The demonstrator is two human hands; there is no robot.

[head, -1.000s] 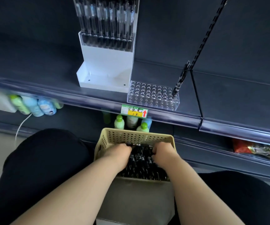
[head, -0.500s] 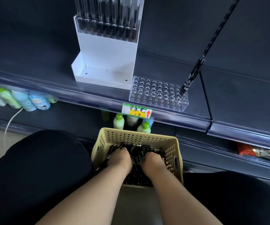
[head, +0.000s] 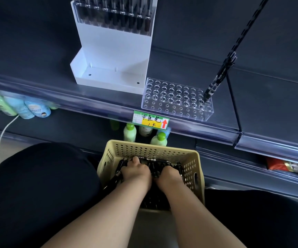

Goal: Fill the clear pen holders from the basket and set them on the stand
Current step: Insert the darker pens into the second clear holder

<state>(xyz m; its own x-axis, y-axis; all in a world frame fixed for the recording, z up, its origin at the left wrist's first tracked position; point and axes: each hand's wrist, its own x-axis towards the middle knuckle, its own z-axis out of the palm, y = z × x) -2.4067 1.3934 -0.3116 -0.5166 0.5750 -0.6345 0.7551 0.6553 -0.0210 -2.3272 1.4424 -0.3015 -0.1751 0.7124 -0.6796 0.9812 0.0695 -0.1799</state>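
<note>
While left hand (head: 135,173) and right hand (head: 169,176) sit among basket (head: 150,149) pens (head: 151,160), grip unseen | lone pen (head: 216,81) in clear holder (head: 177,104) tilts up-right.

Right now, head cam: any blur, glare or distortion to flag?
Head view: wide-angle bend slightly curves the shelf edge; bottles at far left smeared; price tag and basket at centre sharp; overall dim, soft sheen on the clear pen holder; no blown highlights.
</note>
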